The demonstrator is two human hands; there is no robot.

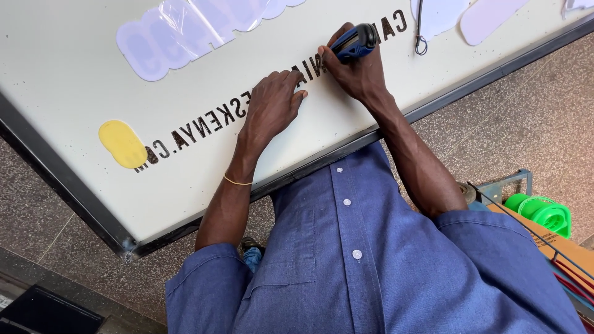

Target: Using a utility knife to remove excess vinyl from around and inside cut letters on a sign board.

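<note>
A large cream sign board [68,80] with a dark metal frame lies flat in front of me. A row of dark cut-out letters [204,127] runs across it. My right hand [352,71] grips a blue and black utility knife [354,42], its tip down on the letters. My left hand [272,105] rests flat on the board just left of the knife, fingers pressing on the letter row. A thin yellow band circles my left wrist.
Pale lilac cut-out shapes [185,31] lie at the far side of the board, and a yellow oval piece [122,143] sits at the letter row's left end. A green plastic reel [544,213] and a cardboard box [557,244] stand on the speckled floor at right.
</note>
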